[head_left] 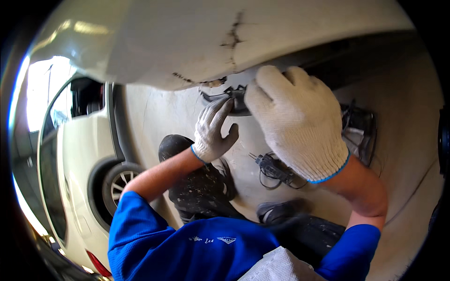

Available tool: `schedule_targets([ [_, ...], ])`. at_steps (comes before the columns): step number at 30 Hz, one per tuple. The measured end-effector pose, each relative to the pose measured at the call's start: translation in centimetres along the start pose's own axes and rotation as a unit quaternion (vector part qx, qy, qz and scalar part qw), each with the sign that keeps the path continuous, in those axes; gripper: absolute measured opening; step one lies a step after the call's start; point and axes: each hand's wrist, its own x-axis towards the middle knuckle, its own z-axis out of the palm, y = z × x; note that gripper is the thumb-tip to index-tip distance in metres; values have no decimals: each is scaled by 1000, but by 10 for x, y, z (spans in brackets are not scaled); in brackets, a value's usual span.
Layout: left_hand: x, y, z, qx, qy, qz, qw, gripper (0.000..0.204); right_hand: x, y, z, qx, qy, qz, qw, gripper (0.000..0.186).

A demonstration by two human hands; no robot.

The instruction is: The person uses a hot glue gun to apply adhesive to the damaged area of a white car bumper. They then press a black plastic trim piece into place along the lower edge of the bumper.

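A pale car body panel fills the top of the view, with dark cracks and a broken spot on its lower edge. My left hand, in a white knit glove with darkened fingertips, is open below that spot, fingers stretched upward and thumb apart. No held thing shows in it. My gloved right hand is up close at the panel's edge, its back toward me. Its fingers show apart, but their tips are partly hidden. Between the hands a black plastic part shows, partly covered by both gloves.
A black power tool with a cord lies on the floor below my right hand. Farther right is a dark-framed car part. A pale car with a wheel stands at the left. My legs and shoes are below.
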Motion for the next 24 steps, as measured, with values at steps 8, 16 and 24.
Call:
schedule_targets([
  [8,3,18,4,18,15,-14,1000,68,-13,2,-8,-56,-12,-15,998,34],
  [16,-4,29,6,24,39,-59,997,74,-2,3,-19,-32,-44,-28,998,26],
  [24,7,24,46,94,95,-57,989,77,-22,22,1,12,51,-41,998,31],
])
